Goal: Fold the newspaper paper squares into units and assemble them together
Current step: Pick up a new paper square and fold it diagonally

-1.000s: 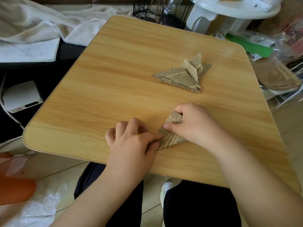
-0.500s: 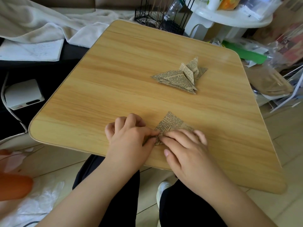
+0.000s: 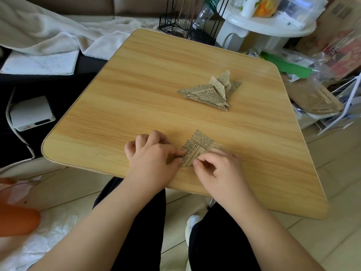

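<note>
Newspaper square (image 3: 199, 147), partly folded, lies flat near the front edge of the wooden table (image 3: 136, 94). Left hand (image 3: 154, 155) pins its left corner with curled fingers; right hand (image 3: 218, 169) pinches its lower edge. Finished folded units (image 3: 209, 92) sit farther back, well apart. Behind the table stand a black wire basket (image 3: 175, 20) and white stool (image 3: 269, 26); a white box (image 3: 31, 114) sits left.

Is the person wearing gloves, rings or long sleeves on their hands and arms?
No. The left hand and right hand are bare, with no gloves, rings or watch showing. Both forearms are uncovered too, with no sleeves in view. Fingernails look short and unpainted.
</note>
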Demonstrator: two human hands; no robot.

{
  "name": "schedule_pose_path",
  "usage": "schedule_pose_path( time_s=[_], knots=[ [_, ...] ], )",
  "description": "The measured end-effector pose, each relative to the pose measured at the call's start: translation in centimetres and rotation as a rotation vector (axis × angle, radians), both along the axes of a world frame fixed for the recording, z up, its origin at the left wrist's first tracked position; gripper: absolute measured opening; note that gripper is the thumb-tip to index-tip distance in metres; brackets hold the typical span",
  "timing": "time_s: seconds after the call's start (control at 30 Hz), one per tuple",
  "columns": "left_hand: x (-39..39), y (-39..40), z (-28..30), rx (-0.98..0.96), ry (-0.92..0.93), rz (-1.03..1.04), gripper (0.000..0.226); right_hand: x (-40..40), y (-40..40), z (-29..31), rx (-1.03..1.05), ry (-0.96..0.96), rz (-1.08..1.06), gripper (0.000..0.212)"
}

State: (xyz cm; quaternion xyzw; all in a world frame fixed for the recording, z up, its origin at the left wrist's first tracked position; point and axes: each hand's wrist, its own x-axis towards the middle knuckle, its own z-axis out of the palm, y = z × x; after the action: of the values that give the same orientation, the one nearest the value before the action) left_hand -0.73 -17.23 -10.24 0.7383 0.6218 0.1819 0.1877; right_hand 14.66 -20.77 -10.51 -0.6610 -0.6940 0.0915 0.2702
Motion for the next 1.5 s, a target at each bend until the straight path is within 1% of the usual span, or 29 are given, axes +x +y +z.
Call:
schedule_pose_path(
  time_s=[0.03,0.1,0.17,0.27,0.47,0.53,0.63,0.67,0.7,0.77,0.83,0.9,0.93,0.97,1.0,1.1,1.13,1.17,1.2,1.23,1.27,1.3,1.33,1.4,1.47,1.5],
  knots=[
    [0.0,0.0,0.0,0.002,0.0,-0.002,0.017,-0.4,0.4,-0.1,-0.027,0.0,-0.059,0.02],
    [0.0,0.0,0.0,0.006,-0.004,-0.002,0.016,-1.1,0.8,-0.2,-0.072,-0.025,-0.142,0.021],
    [-0.1,0.0,0.1,0.002,-0.006,-0.002,0.016,-1.0,0.9,-0.1,-0.125,-0.028,-0.188,0.022],
    [-0.1,0.0,0.0,0.002,-0.011,-0.006,0.017,0.0,0.8,0.2,-0.15,0.004,-0.242,0.021],
    [-0.2,0.0,-0.2,0.012,-0.029,-0.003,0.017,3.3,0.6,0.6,-0.221,0.06,-0.286,0.027],
    [-0.2,0.0,-0.2,0.018,-0.035,-0.002,0.017,4.3,0.8,0.6,-0.252,0.1,-0.296,0.026],
    [-0.1,0.0,-0.2,0.008,-0.032,-0.006,0.016,5.7,1.1,1.0,-0.341,0.148,-0.294,0.018],
    [-0.1,0.0,-0.2,0.005,-0.03,-0.008,0.016,6.0,1.2,1.2,-0.348,0.142,-0.294,0.02],
    [-0.1,0.0,-0.2,0.006,-0.031,-0.009,0.016,6.2,1.2,1.4,-0.333,0.123,-0.3,0.021],
    [-0.1,0.1,-0.2,0.002,-0.042,-0.013,0.016,5.6,1.1,1.8,-0.227,0.093,-0.309,0.025],
    [-0.2,0.2,-0.2,0.001,-0.052,-0.027,0.015,3.7,0.8,2.3,-0.098,0.103,-0.231,0.028],
    [-0.3,0.2,-0.1,0.001,-0.053,-0.06,0.016,1.5,0.4,2.3,0.004,0.061,-0.114,0.02],
    [-0.5,0.3,0.0,0.001,-0.049,-0.079,0.016,0.8,0.3,2.2,0.043,0.03,-0.097,0.017],
    [-0.6,0.4,0.0,0.008,-0.049,-0.096,0.016,0.5,0.1,2.0,0.089,0.011,-0.12,0.017],
    [-0.7,0.5,0.1,0.006,-0.052,-0.112,0.016,0.6,-0.1,2.0,0.144,0.034,-0.18,0.018],
    [-1.1,1.0,0.0,-0.014,-0.062,-0.173,0.018,1.9,-0.8,2.9,0.307,0.213,-0.359,0.032],
    [-1.2,1.1,0.1,-0.023,-0.074,-0.19,0.018,2.1,-1.0,3.4,0.351,0.216,-0.351,0.032],
    [-1.3,1.4,0.0,-0.027,-0.087,-0.202,0.016,2.0,-1.1,3.7,0.366,0.19,-0.292,0.028],
    [-1.3,1.5,0.0,-0.032,-0.105,-0.212,0.015,1.7,-1.0,3.8,0.339,0.152,-0.199,0.018],
    [-1.4,1.7,-0.1,-0.032,-0.121,-0.22,0.018,1.3,-0.8,3.5,0.273,0.115,-0.103,0.008],
    [-1.4,1.8,-0.1,-0.042,-0.132,-0.235,0.024,1.0,-0.5,3.0,0.194,0.088,-0.03,0.006],
    [-1.4,1.8,-0.1,-0.045,-0.13,-0.245,0.028,0.7,-0.3,2.2,0.115,0.088,0.012,0.011],
    [-1.4,1.7,-0.2,-0.038,-0.129,-0.248,0.03,0.5,-0.2,1.3,0.042,0.12,0.016,0.014],
    [-1.5,1.5,-0.4,0.021,-0.125,-0.234,0.03,0.4,0.0,-0.1,-0.022,0.189,-0.034,0.019],
    [-1.4,1.1,-0.7,0.109,-0.133,-0.176,0.019,0.3,-0.1,-1.0,-0.024,0.201,-0.08,0.023],
    [-1.2,0.9,-0.8,0.117,-0.141,-0.131,0.014,0.2,-0.1,-1.2,-0.024,0.195,-0.092,0.022]
  ],
)
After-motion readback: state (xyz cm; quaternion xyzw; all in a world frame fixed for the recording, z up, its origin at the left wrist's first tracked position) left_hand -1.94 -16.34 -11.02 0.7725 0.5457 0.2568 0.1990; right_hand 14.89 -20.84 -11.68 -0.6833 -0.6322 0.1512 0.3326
